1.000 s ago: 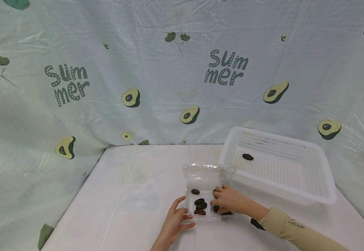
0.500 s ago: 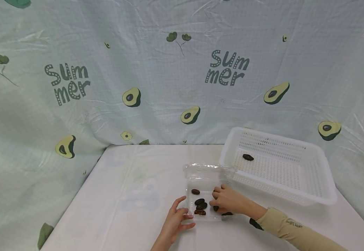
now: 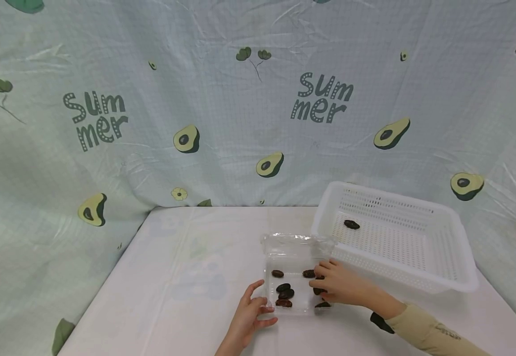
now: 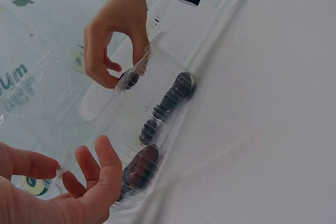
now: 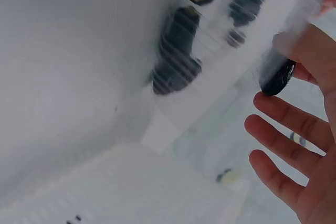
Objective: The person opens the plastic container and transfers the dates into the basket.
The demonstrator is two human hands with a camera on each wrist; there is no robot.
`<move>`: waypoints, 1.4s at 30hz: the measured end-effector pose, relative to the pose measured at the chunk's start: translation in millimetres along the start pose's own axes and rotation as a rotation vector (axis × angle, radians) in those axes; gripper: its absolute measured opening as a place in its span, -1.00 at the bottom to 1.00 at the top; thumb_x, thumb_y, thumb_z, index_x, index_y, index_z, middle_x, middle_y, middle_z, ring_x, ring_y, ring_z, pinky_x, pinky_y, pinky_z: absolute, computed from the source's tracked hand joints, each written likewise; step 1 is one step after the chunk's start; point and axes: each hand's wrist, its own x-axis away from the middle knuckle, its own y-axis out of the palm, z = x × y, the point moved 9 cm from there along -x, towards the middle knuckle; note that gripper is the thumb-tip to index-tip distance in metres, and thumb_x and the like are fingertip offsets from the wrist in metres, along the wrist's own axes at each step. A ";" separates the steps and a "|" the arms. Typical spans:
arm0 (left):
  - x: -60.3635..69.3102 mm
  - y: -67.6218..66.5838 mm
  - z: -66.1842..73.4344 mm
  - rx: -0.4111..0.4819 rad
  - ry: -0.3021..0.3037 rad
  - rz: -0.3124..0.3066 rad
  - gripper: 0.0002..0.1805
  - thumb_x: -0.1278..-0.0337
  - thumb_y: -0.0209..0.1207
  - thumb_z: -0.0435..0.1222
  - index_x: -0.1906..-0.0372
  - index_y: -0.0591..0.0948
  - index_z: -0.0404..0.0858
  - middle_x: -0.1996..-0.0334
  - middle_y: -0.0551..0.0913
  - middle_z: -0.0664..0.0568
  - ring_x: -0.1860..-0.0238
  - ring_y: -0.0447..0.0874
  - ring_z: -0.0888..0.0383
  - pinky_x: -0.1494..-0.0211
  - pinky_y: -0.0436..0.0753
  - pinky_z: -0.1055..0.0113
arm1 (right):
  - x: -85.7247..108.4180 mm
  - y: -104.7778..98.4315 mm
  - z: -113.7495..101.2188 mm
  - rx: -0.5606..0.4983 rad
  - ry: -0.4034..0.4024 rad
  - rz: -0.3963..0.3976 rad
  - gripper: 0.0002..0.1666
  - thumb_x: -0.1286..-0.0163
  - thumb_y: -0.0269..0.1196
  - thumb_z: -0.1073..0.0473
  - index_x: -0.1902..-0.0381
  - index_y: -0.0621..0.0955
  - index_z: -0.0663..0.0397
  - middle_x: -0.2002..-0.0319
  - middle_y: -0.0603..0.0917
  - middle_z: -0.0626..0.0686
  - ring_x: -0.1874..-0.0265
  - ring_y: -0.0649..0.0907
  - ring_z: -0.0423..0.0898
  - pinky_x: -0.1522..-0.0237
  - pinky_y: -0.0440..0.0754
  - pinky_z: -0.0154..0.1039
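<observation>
1. Resting at the left wall of the clear container (image 3: 299, 299), the left hand (image 3: 246, 316) has its grip spread, and it lies as it did half a second ago.
2. The right hand (image 3: 342, 284) has moved a little to the right since then, over the right part of the container. Its grip is pinching a dark date (image 5: 278, 77).
3. Because of this shift, another date (image 3: 308, 273), before mostly covered by the fingers, is now seen beside them. Four dates (image 3: 286, 293) in the left part have stayed in place.
4. The container stands on the white worktop (image 3: 195, 296), with its lid (image 3: 298, 244) opened to the back.
5. Farther to the right, the white basket (image 3: 396, 275) has one date (image 3: 351, 224) inside, the same as before.
6. Behind everything hangs a cloth (image 3: 226, 99) with avocado prints.
</observation>
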 end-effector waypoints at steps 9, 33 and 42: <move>1.3 0.9 0.9 0.005 -0.004 0.001 -0.40 -0.06 -0.14 -0.43 -0.29 0.09 -0.27 0.35 0.40 -0.03 0.44 0.51 0.24 0.30 0.66 0.24 | 27.8 -45.2 28.8 -0.018 0.120 0.030 -0.78 -0.04 0.27 -0.02 0.34 0.49 -0.23 0.40 0.40 -0.15 0.43 0.37 -0.22 0.45 0.40 -0.33; -0.2 2.8 1.0 0.032 -0.018 0.013 -0.41 -0.09 -0.14 -0.39 -0.29 0.09 -0.26 0.40 0.40 0.01 0.46 0.50 0.25 0.31 0.66 0.24 | 77.6 -97.7 172.1 0.054 0.319 0.137 -0.53 -0.30 -0.15 -0.17 0.38 0.54 0.01 0.52 0.45 -0.04 0.54 0.39 -0.14 0.62 0.36 -0.28; -2.4 4.0 0.7 0.026 -0.011 0.017 -0.41 -0.09 -0.13 -0.39 -0.29 0.10 -0.25 0.39 0.40 0.02 0.45 0.51 0.25 0.31 0.66 0.23 | 81.4 -65.0 213.5 0.084 0.394 0.006 -0.63 0.22 0.36 0.25 0.36 0.52 0.00 0.52 0.39 -0.02 0.54 0.31 -0.14 0.62 0.26 -0.30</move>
